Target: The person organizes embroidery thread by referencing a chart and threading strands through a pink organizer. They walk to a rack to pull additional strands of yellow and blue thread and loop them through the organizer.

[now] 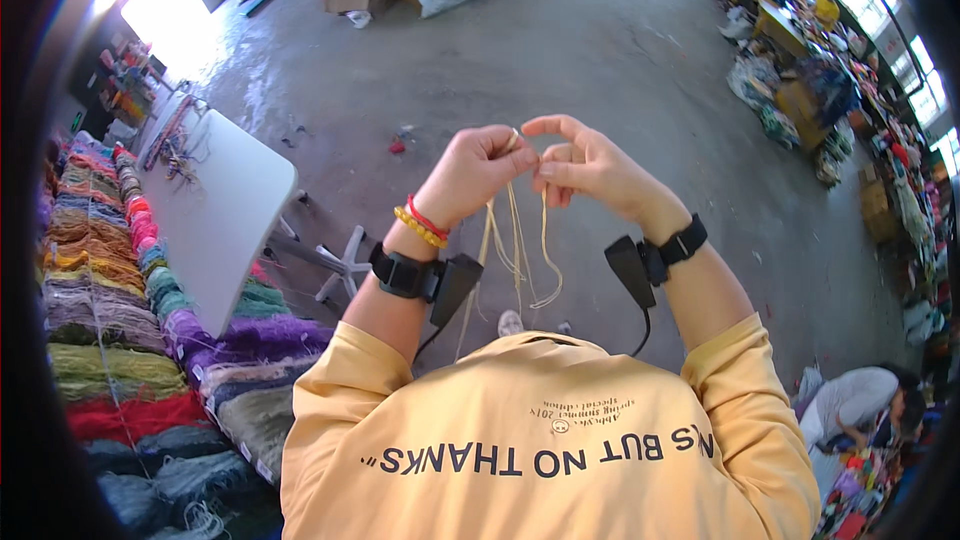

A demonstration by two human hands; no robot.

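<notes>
Both hands raised at chest height, fingertips meeting. Left hand [472,172] and right hand [590,168] each pinch the top ends of thin pale-yellow cords [517,240] between thumb and forefinger. The strands' long axis runs straight down from the pinch, loose ends dangling between the forearms; neither hand is nearer.

The upper ends of the pale yellow strands [518,240] vanish inside the pinch of the left hand [470,175] and right hand [590,168], so how the fingers [552,126] grip them cannot be told. Their lower ends drop behind the yellow shirt [540,440]. The yarn bundles [110,370] are cut off at the left edge, and the crouching person [860,405] at lower right is partly cropped and blurred.
</notes>
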